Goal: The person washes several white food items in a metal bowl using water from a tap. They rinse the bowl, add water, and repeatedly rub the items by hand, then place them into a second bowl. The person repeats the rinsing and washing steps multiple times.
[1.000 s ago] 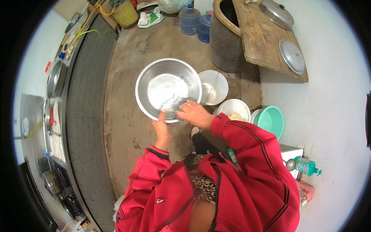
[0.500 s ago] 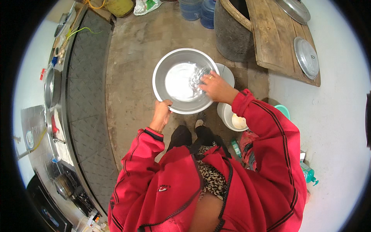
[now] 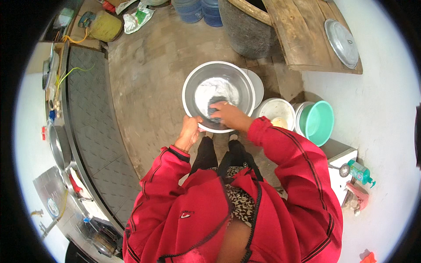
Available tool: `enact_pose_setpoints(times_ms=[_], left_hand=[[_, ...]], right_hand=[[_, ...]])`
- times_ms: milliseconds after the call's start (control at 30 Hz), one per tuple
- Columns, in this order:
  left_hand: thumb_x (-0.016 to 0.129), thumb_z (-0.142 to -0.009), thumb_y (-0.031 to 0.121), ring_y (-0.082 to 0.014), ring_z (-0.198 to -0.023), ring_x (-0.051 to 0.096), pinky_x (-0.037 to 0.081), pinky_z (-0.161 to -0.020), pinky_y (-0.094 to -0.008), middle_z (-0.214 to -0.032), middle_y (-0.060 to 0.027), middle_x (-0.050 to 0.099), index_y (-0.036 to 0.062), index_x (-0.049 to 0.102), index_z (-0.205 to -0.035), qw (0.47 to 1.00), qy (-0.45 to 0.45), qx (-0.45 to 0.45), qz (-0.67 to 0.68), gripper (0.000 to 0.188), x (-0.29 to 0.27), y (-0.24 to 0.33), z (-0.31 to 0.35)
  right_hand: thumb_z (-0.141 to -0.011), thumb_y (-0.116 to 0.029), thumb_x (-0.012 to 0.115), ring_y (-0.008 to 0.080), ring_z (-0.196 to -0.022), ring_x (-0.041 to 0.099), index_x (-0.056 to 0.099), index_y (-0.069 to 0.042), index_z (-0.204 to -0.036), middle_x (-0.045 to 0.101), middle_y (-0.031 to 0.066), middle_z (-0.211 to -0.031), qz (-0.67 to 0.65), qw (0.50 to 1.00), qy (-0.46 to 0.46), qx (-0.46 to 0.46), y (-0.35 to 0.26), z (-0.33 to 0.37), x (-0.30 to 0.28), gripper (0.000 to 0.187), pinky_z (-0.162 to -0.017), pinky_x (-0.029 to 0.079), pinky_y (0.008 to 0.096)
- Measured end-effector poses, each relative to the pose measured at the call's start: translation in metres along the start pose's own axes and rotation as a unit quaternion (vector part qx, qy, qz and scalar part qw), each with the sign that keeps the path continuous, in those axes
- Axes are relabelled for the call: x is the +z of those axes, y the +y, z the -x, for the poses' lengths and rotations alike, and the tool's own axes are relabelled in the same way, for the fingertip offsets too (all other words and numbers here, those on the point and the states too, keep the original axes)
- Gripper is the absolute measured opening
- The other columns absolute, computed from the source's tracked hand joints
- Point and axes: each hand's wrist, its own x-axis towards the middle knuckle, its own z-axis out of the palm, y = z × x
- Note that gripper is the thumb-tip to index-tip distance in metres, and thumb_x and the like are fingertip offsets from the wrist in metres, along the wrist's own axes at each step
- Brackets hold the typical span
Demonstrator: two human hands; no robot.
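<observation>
A round grey metal basin (image 3: 196,93) with a pale rim is held out in front of me above the floor. My left hand (image 3: 189,131) grips its near left rim, the thumb over the edge and the other fingers beneath. Inside the basin, my right hand (image 3: 231,115) is closed over a dark grey scouring pad (image 3: 215,104), pressing it against the near part of the bottom. Part of the pad is hidden under the fingers. The basin's inner bottom shines brightly.
Right of the basin stand a white bucket (image 3: 280,109) and a green basin (image 3: 322,124). A big dark vat (image 3: 250,37) and a wooden board (image 3: 302,37) with a metal lid (image 3: 341,43) are beyond. A dark-fronted counter (image 3: 90,118) runs along the left.
My right hand has moved the scouring pad from the basin's right inner side to its near bottom. The view has shifted, showing more of the green basin. My left hand keeps its hold.
</observation>
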Motion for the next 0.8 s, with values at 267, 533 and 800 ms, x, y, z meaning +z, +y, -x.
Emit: enact_pose_setpoints(times_ms=[267,533,800], left_hand=[[0.053,-0.078,-0.003,-0.0201,-0.058,0.061,0.049,-0.043,-0.031,-0.083,-0.0113,0.061,-0.0101,0.053,-0.103,0.989,-0.018,-0.051,-0.137,0.026,-0.021,0.023,-0.03],[0.049,-0.078,-0.004,-0.0219,-0.071,0.065,0.052,-0.048,-0.0341,-0.097,-0.0135,0.062,-0.0077,0.049,-0.118,0.988,-0.015,-0.024,-0.152,0.04,-0.009,0.033,-0.041],[0.044,-0.078,-0.007,-0.0331,-0.083,0.066,0.06,-0.057,-0.046,-0.107,-0.0192,0.058,-0.0083,0.047,-0.122,0.989,-0.034,-0.005,-0.141,0.044,-0.019,0.017,-0.058]], right_hand=[[-0.078,-0.004,0.062,0.0371,-0.112,0.056,0.069,-0.007,-0.102,0.064,0.0174,-0.11,-0.102,0.956,0.191,0.2,-0.003,-0.043,-0.039,0.025,-0.098,0.044,0.0424],[-0.076,-0.001,0.062,0.0369,-0.114,0.051,0.062,-0.007,-0.119,0.053,0.0179,-0.125,-0.005,0.949,0.31,0.061,-0.039,-0.122,-0.031,0.043,-0.096,0.044,0.0444],[-0.076,-0.008,0.063,0.0327,-0.099,0.057,0.068,-0.005,-0.109,0.063,0.0143,-0.104,0.175,0.854,0.337,0.357,0.077,-0.113,-0.039,0.034,-0.09,0.046,0.0422]])
